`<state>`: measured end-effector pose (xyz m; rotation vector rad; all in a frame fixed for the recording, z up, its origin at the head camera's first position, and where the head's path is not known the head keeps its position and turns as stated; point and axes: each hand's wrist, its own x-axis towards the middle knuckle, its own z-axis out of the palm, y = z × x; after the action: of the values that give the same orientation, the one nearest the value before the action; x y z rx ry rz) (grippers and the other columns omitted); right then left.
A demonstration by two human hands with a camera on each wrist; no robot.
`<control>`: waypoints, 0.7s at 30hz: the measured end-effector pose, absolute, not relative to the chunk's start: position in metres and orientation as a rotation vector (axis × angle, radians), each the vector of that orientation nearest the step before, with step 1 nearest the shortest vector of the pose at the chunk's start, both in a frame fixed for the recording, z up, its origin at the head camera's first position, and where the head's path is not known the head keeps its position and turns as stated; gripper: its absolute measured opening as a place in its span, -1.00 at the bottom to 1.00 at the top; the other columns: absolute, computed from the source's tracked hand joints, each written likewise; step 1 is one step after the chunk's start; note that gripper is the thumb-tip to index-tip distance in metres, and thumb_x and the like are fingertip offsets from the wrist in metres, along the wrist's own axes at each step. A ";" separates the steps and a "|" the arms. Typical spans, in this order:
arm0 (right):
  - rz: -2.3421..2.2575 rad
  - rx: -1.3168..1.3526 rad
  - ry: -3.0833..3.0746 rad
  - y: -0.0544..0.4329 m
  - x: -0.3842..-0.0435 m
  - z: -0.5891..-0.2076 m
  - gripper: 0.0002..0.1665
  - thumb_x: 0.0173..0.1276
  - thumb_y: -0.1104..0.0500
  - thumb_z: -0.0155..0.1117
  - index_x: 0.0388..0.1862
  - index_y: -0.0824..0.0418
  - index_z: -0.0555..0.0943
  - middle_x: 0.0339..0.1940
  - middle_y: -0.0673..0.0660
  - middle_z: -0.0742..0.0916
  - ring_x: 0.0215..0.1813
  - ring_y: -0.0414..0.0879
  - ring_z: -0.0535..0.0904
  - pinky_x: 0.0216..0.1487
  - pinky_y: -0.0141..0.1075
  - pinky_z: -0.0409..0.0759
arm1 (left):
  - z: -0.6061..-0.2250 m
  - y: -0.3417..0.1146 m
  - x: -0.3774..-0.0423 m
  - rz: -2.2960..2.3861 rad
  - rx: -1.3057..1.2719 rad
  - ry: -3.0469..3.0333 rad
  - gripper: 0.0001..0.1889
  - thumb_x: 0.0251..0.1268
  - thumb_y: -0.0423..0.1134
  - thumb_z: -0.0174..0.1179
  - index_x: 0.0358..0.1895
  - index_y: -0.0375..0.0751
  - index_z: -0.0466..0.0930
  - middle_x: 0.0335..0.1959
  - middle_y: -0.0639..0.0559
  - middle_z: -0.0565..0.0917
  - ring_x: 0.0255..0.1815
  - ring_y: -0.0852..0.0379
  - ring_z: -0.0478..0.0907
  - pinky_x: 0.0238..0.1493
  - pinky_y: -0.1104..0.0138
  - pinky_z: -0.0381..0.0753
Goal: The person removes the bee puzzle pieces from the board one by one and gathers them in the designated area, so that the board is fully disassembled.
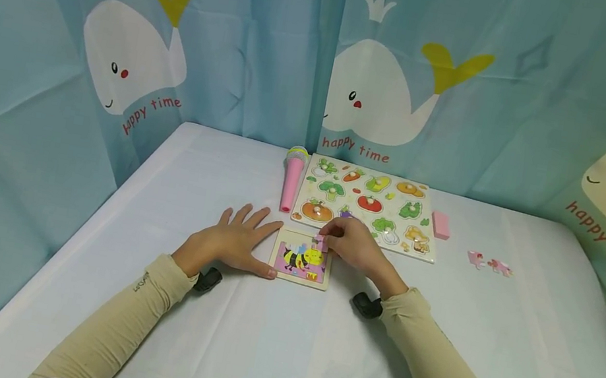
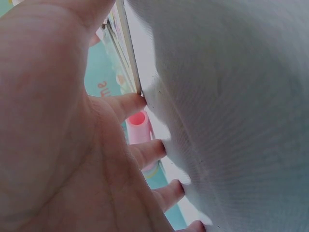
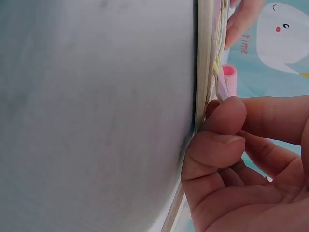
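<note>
Left arm (image 1: pixel 127 320): sleeved forearm extended forward, angled inward
Left grip (image 1: pixel 233 244): palm down, fingers spread, thumb stretched apart
Right arm (image 1: pixel 446 373): sleeved forearm, also angled inward
Right grip (image 1: pixel 356 246): thumb and fingertips pinched together, fingers bent

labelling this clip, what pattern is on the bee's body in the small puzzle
The bee's body has black and yellow stripes, clearest in the head view.
</note>
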<state>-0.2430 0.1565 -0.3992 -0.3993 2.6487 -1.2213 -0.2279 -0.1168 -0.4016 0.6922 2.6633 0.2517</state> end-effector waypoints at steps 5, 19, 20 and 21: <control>-1.230 -0.418 2.657 0.156 -0.242 -0.399 -0.89 0.54 0.38 0.28 -0.10 0.37 0.74 -0.20 0.19 0.69 -0.30 -0.06 0.53 -0.27 -0.27 0.56 | -0.402 -0.117 -0.228 0.249 0.689 2.666 0.17 0.29 0.46 0.33 0.79 0.03 -0.04 0.79 -0.20 -0.16 0.74 -0.39 -0.31 0.58 -0.37 -0.28; -1.333 -0.464 2.581 0.159 -0.238 -0.398 -0.88 0.53 0.40 0.27 -0.10 0.35 0.74 -0.18 0.19 0.69 -0.22 -0.02 0.56 -0.22 -0.29 0.60 | -0.404 -0.118 -0.229 0.280 0.706 2.668 0.16 0.29 0.45 0.33 0.79 0.01 -0.02 0.78 -0.22 -0.15 0.73 -0.41 -0.29 0.58 -0.38 -0.26; -1.341 -0.456 2.572 0.160 -0.238 -0.398 -0.88 0.54 0.40 0.26 -0.10 0.35 0.74 -0.18 0.19 0.69 -0.23 -0.02 0.56 -0.23 -0.29 0.60 | -0.404 -0.118 -0.229 0.281 0.708 2.668 0.16 0.29 0.44 0.34 0.79 0.01 -0.02 0.78 -0.22 -0.15 0.73 -0.41 -0.30 0.58 -0.38 -0.27; -1.345 -0.453 2.567 0.160 -0.238 -0.398 -0.88 0.54 0.39 0.26 -0.09 0.36 0.74 -0.18 0.19 0.69 -0.24 -0.02 0.56 -0.24 -0.29 0.59 | -0.404 -0.118 -0.229 0.282 0.708 2.667 0.16 0.29 0.44 0.34 0.79 0.02 -0.02 0.78 -0.22 -0.15 0.73 -0.41 -0.30 0.58 -0.38 -0.27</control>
<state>-0.2380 0.1603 -0.3981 -0.4528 2.5668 -1.3450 -0.2293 -0.1181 -0.4037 0.7076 2.6669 0.2816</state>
